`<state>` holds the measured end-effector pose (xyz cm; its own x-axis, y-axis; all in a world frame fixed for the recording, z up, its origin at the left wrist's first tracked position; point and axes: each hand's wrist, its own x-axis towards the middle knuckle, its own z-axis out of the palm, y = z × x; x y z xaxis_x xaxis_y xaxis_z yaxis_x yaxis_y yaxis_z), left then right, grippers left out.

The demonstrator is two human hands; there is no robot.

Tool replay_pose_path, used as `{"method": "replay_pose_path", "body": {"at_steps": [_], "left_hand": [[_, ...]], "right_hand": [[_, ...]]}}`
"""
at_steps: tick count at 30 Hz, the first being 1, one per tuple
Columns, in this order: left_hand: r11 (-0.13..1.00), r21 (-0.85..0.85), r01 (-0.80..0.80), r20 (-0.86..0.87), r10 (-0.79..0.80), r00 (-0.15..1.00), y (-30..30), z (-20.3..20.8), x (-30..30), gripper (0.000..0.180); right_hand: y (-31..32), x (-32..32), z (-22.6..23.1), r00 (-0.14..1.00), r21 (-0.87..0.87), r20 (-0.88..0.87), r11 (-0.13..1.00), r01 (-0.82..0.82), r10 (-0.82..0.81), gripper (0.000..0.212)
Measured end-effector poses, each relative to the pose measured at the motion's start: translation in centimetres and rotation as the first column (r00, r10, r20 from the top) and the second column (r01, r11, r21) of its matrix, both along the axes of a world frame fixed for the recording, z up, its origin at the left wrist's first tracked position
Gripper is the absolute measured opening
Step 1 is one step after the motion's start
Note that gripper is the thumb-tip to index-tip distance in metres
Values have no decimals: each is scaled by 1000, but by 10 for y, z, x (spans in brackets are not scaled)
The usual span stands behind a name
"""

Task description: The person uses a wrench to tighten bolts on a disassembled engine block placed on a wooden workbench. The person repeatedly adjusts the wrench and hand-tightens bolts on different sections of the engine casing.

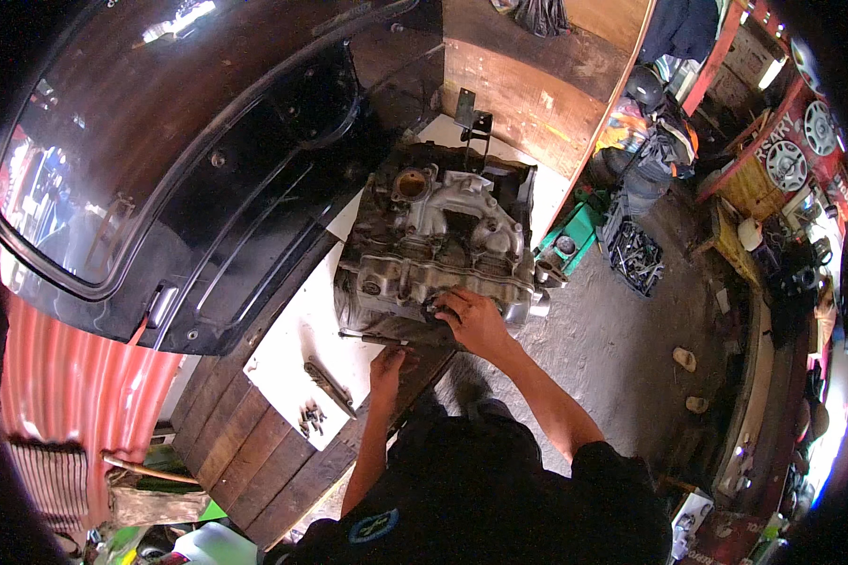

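A greasy metal engine with a cast intake manifold on top stands on a white board in front of me. My right hand reaches to its near side, fingers bent and pressed together at a small dark part I cannot make out. Lower and to the left, my left hand is held beside the engine's near edge with curled fingers; what they hold, if anything, is hidden. Just above it lies a thin dark rod, close to the fingertips.
On the board lie a long dark metal part and several small bolts. Wooden planks support it. A large black vehicle panel with glass leans at left. A green case and a crate of tools stand at right.
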<state>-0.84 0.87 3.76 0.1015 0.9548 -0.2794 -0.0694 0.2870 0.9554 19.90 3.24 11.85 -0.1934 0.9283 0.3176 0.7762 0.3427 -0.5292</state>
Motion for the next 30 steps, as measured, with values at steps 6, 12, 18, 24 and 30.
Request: {"method": "replay_pose_path", "body": {"at_steps": [6,12,18,24,30], "left_hand": [[995,55,87,-12,-86,996,5,-19,-4,18],[996,33,88,48,-90,995,3,-18,9,17],[992,-6,124,34,-124,992,-1,-27,13,17],[989,39,144,-1,-144,990,-4,-19,23,18],[970,89,226,-100,-217,971,1,-5,25,20]], "right_hand": [[-6,13,-8,992,201,31,971,-128,124,21],[-30,41,7,815,-2,-532,963,271,-231,12],[-71,70,-39,319,-84,-929,946,314,-188,14],[-105,54,-70,-53,-157,-988,943,293,-148,16],[-115,40,-109,-239,-199,-961,946,254,-139,17]]}}
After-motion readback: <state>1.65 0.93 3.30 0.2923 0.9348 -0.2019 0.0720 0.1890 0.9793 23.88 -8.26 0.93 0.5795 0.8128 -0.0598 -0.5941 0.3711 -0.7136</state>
